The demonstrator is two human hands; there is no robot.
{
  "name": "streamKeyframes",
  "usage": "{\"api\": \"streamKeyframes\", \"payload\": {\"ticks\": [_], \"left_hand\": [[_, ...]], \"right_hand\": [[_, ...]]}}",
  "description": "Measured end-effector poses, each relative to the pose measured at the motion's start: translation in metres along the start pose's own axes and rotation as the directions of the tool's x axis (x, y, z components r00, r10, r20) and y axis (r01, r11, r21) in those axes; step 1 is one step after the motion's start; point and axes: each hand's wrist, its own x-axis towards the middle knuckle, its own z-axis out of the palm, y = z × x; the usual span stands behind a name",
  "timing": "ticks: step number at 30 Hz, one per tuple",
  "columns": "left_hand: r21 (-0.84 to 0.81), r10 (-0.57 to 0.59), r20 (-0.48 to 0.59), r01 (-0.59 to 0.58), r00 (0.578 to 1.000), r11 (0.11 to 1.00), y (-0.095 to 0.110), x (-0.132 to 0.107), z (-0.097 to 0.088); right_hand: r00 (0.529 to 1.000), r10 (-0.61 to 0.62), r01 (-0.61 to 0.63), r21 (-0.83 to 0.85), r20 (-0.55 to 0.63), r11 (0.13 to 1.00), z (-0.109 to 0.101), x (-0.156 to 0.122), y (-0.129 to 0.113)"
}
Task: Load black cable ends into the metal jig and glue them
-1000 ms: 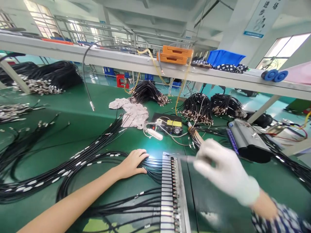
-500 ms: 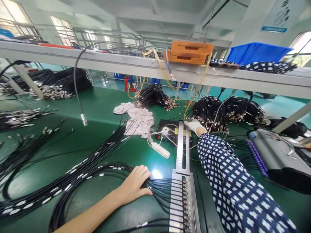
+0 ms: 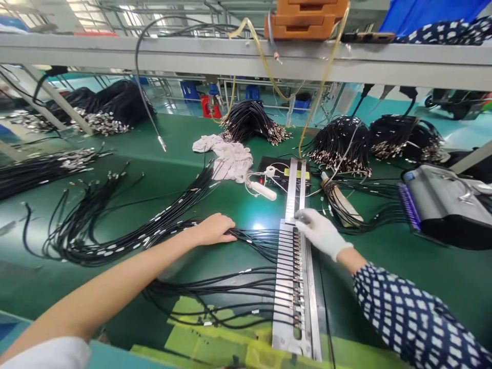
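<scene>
My bare left hand (image 3: 215,229) is closed round a bundle of black cables (image 3: 255,237) left of a slotted metal fixture (image 3: 283,261). The cables fan out into the fixture's slots, and their metal ends sit in a row along its middle channel. My right hand (image 3: 321,231), in a white glove with grey fingertips, bends its fingers together at the fixture's far end, where the narrow metal rail (image 3: 291,197) begins. Whatever those fingertips pinch is hidden. More black cables (image 3: 230,284) run into the fixture's nearer slots.
Behind the rail sit a black box (image 3: 265,166), a white cloth (image 3: 232,159) and a white stick-shaped device (image 3: 263,191). Cable bundles (image 3: 338,141) line the back. A grey machine (image 3: 449,200) stands right. Overhead runs a shelf beam (image 3: 192,56) with hanging hoses.
The view has tilted down. My right hand has come back along the rail from its far end to the fixture. My left hand's fingers have closed more tightly round the cables.
</scene>
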Motion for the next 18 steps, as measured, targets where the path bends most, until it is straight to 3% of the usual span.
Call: {"api": "streamKeyframes", "payload": {"ticks": [2,5,10,12,16,18], "left_hand": [[-0.021,0.008,0.059,-0.007,0.998,1.000,0.002,0.004,-0.009],[-0.082,0.017,0.192,-0.001,0.981,0.997,0.003,0.011,-0.025],[-0.161,0.023,0.463,0.059,0.886,0.985,0.008,0.017,-0.044],[-0.140,-0.003,0.465,0.077,0.885,0.987,0.013,0.017,-0.041],[-0.095,-0.050,0.345,0.087,0.937,0.992,0.020,0.012,-0.033],[-0.118,-0.039,0.341,0.084,0.939,0.989,0.019,0.009,-0.035]], "right_hand": [[0.993,-0.037,0.024,-0.113,-0.111,0.993,0.023,-0.024,0.010],[0.980,0.002,-0.030,-0.137,-0.198,0.990,0.045,-0.040,0.026],[0.970,0.013,-0.045,-0.126,-0.244,0.991,0.053,-0.041,0.037],[0.969,0.006,-0.037,-0.122,-0.246,0.992,0.051,-0.041,0.036],[0.967,0.001,-0.031,-0.116,-0.253,0.993,0.050,-0.042,0.034],[0.967,0.004,-0.035,-0.115,-0.256,0.993,0.050,-0.042,0.034]]}}
